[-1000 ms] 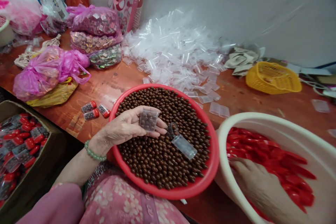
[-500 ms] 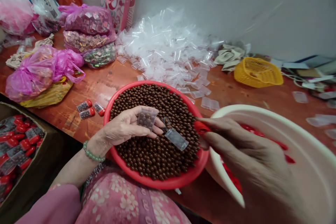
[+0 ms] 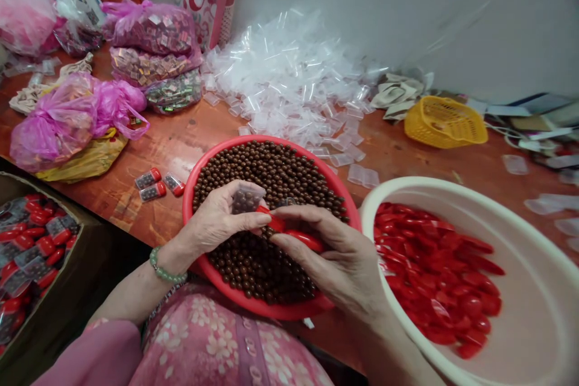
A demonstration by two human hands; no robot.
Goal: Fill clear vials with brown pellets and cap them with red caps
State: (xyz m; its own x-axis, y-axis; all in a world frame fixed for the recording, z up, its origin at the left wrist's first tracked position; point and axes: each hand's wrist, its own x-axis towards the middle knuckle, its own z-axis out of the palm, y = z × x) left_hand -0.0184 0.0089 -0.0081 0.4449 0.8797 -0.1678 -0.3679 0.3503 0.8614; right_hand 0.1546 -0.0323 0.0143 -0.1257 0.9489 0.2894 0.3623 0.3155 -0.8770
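Head view: left hand (image 3: 221, 220) held clear plastic box (image 3: 246, 199) of brown balls, fingers (image 3: 248, 223) curled firmly round it, above red basin (image 3: 271, 139), likely so strays fell back in. Right hand (image 3: 330, 247) pinched red cap (image 3: 305, 241) between fingers (image 3: 294, 212), just beside box. White basin (image 3: 452, 184) of red caps (image 3: 434, 271) stood right; capped boxes (image 3: 149, 178) lay left on surface (image 3: 203, 145).

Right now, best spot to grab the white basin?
Grip the rolled rim on the far right, coming from the right: that stretch of the white basin is bare, while its near-left edge sits by the right hand and the red bowl.
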